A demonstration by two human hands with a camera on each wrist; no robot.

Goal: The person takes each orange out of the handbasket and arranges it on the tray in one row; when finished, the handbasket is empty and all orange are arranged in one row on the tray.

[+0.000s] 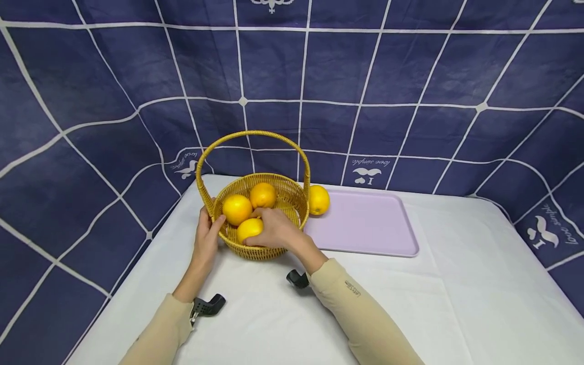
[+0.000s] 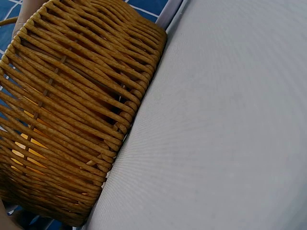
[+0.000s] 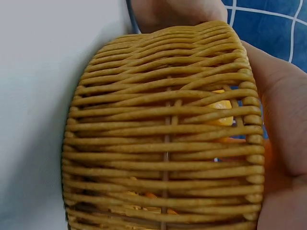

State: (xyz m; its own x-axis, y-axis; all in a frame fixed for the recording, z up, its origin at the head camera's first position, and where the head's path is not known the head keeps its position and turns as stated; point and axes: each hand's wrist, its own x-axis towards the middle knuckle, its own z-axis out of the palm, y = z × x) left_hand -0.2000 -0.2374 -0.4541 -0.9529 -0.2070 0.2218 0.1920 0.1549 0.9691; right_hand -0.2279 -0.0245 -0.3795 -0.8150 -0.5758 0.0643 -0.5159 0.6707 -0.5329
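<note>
A woven wicker basket (image 1: 255, 252) with a tall arched handle stands on the white cloth. Inside it lie two oranges, one at the left (image 1: 237, 209) and one at the back (image 1: 263, 195). My right hand (image 1: 277, 228) reaches over the front rim and grips a third orange (image 1: 250, 230), thumb in front and fingers behind. With the thumb over the rim, my left hand (image 1: 207, 238) holds the basket's left side near the handle's foot. Woven sides fill much of both wrist views, where the right hand (image 3: 283, 110) shows beside the rim.
A pale purple tray (image 1: 365, 223) lies to the right of the basket. Another orange (image 1: 319, 199) rests at the tray's left end, close to the basket. A dark blue curtain (image 1: 342, 66) with white lines hangs behind and on both sides.
</note>
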